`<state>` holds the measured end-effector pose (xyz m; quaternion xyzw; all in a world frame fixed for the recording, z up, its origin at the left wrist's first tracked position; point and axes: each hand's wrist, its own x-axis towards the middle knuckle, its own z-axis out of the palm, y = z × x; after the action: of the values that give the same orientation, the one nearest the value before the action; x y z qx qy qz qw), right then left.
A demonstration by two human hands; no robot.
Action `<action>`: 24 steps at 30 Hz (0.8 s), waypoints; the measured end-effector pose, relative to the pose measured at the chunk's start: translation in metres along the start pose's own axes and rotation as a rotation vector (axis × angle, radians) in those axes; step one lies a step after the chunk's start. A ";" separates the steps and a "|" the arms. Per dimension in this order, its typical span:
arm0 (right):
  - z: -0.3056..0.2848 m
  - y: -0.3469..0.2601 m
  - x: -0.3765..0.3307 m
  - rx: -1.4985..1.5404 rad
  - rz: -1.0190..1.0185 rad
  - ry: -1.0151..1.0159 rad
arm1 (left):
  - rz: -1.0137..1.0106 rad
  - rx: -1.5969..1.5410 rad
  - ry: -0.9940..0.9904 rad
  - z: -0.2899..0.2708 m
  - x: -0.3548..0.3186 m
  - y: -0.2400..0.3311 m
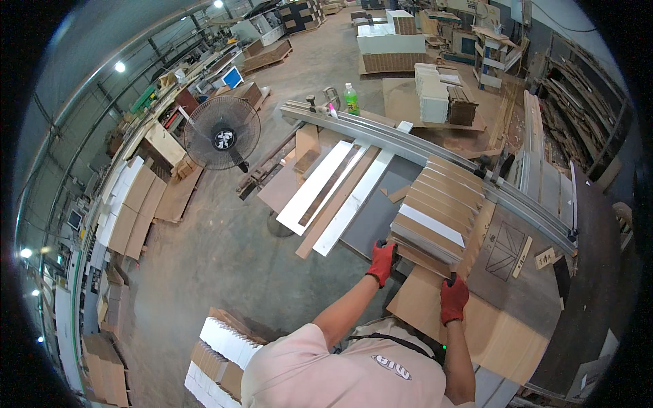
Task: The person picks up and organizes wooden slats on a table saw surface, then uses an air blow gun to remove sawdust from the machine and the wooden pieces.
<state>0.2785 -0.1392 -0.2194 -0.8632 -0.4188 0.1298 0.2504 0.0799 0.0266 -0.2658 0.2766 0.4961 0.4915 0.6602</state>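
Both hands wear red work gloves with dark fingertips. A stack of brown and white panels (441,194) lies in front of me, its pieces overlapping in steps. At the stack's near edge, a narrow brown panel (420,260) lies between my hands. My left hand (383,263) is closed on its left end, with the fingertips at the panel's corner. At the right end my right hand (454,299) grips the same panel. The undersides of the fingers are hidden in both hands.
A long metal rail (401,139) crosses the work table behind the stack. White and brown strips (340,197) lie left of it. A wooden board (490,326) covers the near right. A standing fan (223,132) is at left, and a notched panel stack (228,347) stands near-left.
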 end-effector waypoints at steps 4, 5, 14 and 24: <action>-0.005 0.004 -0.002 0.226 0.033 -0.010 | 0.022 -0.049 0.000 -0.008 -0.020 0.002; -0.005 0.011 -0.003 0.297 0.077 -0.004 | 0.042 -0.059 -0.062 -0.014 -0.021 0.002; 0.008 -0.006 -0.042 2.000 0.761 -0.186 | -0.057 -0.004 -0.408 -0.025 -0.098 0.045; -0.131 -0.051 -0.074 1.714 0.360 -0.116 | -0.149 0.297 -0.969 -0.019 -0.158 0.080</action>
<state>0.2568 -0.2131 -0.0807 -0.4230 -0.0466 0.4810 0.7665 0.0280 -0.0927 -0.1434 0.5274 0.2157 0.1827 0.8012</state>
